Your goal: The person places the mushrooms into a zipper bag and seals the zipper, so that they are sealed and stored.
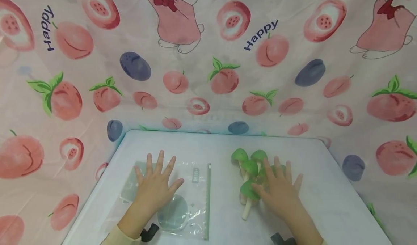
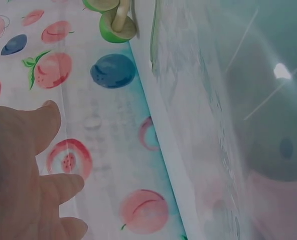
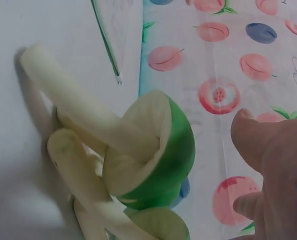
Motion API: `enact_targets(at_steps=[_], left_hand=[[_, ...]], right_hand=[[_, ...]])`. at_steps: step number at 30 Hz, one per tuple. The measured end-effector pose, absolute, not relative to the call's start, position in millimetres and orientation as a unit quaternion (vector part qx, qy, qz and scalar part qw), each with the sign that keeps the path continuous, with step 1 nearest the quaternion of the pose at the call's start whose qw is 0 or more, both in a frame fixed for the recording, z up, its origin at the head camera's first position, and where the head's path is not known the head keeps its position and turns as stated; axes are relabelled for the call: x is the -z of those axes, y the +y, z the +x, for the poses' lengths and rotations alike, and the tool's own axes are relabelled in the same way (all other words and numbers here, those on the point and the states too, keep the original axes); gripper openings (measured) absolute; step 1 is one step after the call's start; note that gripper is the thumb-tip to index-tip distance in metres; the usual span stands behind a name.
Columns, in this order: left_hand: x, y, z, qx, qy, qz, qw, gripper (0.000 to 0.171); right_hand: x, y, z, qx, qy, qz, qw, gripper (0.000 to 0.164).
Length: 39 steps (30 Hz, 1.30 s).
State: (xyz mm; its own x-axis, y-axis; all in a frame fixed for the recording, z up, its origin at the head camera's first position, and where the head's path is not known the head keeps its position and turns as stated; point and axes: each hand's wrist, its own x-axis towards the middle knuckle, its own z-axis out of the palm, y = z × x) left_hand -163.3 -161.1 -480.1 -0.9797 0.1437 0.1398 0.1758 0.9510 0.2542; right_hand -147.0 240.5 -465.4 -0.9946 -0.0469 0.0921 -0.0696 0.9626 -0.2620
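My left hand (image 1: pixel 154 190) is spread over a clear plastic zip bag (image 1: pixel 197 216), which lies flat with its green zip edge (image 1: pixel 208 201) on the right. The bag has pale green patches. In the left wrist view the bag (image 2: pixel 268 125) stands large beside the fingers (image 2: pixel 48 125). Several toy-like mushrooms with green caps (image 1: pixel 249 168) and pale stems lie in a cluster. Over their right side my right hand (image 1: pixel 279 194) spreads its fingers, hiding some of them. In the right wrist view one mushroom (image 3: pixel 173 155) appears close up, apart from the thumb.
Both objects lie on a white table (image 1: pixel 221 147). A pink fruit-print cloth (image 1: pixel 202 64) hangs behind it and covers both sides. Black devices (image 1: pixel 150 233) sit at the wrists, the right one (image 1: pixel 282 239) partly cut off by the frame.
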Motion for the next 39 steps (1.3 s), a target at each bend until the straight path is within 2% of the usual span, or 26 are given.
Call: enact_targets(at_steps=[6, 16, 23, 28, 34, 39], left_hand=[[479.5, -158.5, -163.9, 0.134, -0.985, -0.094, 0.057, 0.082], [478.4, -154.7, -164.5, 0.151, -0.98, -0.116, 0.066, 0.078], [479.7, -153.7, -165.8, 0.156, -0.976, -0.125, 0.083, 0.075], [480.0, -154.0, -168.6, 0.166, -0.972, -0.13, 0.105, 0.076], [478.1, -155.1, -170.5, 0.18, -0.965, -0.138, 0.131, 0.075], [478.6, -154.5, -171.0, 0.19, -0.963, -0.142, 0.128, 0.076]], right_hand=[[465.0, 233.2, -143.7, -0.146, -0.987, 0.044, 0.058, 0.096], [465.1, 220.9, -145.6, -0.172, -0.972, 0.096, 0.127, 0.087], [463.6, 206.7, -148.1, -0.199, -0.958, 0.13, 0.161, 0.081], [468.6, 199.8, -151.2, -0.218, -0.939, 0.171, 0.205, 0.083], [473.0, 191.2, -154.7, -0.218, -0.938, 0.182, 0.198, 0.088], [473.3, 180.6, -154.3, -0.237, -0.929, 0.21, 0.193, 0.079]])
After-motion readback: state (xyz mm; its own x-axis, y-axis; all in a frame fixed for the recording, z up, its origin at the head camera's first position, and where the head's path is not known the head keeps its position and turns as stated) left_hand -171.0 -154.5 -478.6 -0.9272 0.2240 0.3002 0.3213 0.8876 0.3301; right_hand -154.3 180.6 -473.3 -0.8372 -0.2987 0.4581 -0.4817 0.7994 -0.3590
